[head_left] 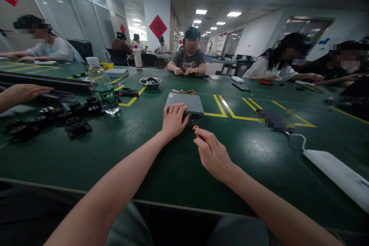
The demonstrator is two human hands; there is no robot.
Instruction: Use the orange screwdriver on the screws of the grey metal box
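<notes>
A grey metal computer power supply (196,102) lies flat on the green table, coloured wires bunched at its far side and a dark socket on its near face. My left hand (174,120) grips its near left part, fingers over the top and thumb at the front edge. In my right hand (213,154) is a screwdriver (195,127) with an orange and black handle, held in closed fingers. Its thin shaft points up and forward at the near face of the power supply; whether the tip touches a screw is too small to tell.
Left of me stand a water bottle (104,88) and several black parts (76,126), with another person's hand (27,94) beyond them. A metal bowl (150,83) of small pieces sits farther back. A white power bank (337,175) with a cable lies right. Co-workers sit around the table.
</notes>
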